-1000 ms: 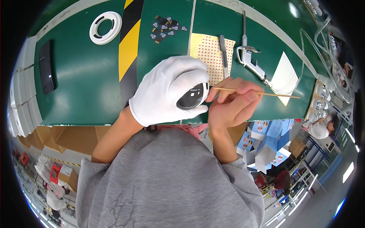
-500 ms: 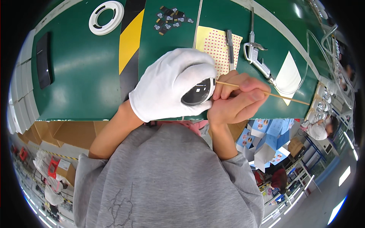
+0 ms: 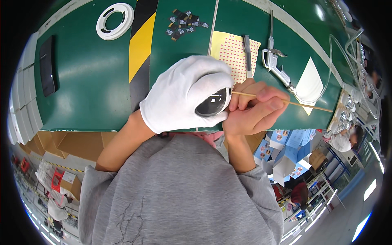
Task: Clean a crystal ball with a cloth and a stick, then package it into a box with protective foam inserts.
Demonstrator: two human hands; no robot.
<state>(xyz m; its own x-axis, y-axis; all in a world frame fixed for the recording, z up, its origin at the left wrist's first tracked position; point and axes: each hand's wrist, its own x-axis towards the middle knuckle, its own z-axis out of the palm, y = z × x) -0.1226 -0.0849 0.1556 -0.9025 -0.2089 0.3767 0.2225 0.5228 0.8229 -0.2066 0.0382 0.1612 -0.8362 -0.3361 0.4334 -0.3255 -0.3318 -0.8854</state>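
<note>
In a white glove, my left hand [image 3: 185, 94] is wrapped round a rounded device with a glossy black face [image 3: 211, 103] and a white rim. The glove hides most of its body, so I cannot tell its exact kind. My bare right hand [image 3: 257, 107] pinches a thin wooden stick [image 3: 300, 104]. The stick's left end meets the device's rim near its upper right side, while the long end sticks out to the right. Both hands are close together above the front edge of the green table [image 3: 90, 98].
Beyond my hands lie several memory cards [image 3: 185, 24], a sticker sheet [image 3: 230, 51] with a pen [image 3: 247, 53], and an air blow gun [image 3: 277, 65]. A white ring [image 3: 115, 21] and black phone [image 3: 47, 65] lie left. Blue printed boxes [image 3: 286, 151] sit below the right edge.
The whole view has shifted slightly, with the table lower in the picture. Both hands keep their grips; the device appears slightly tilted against the stick's end.
</note>
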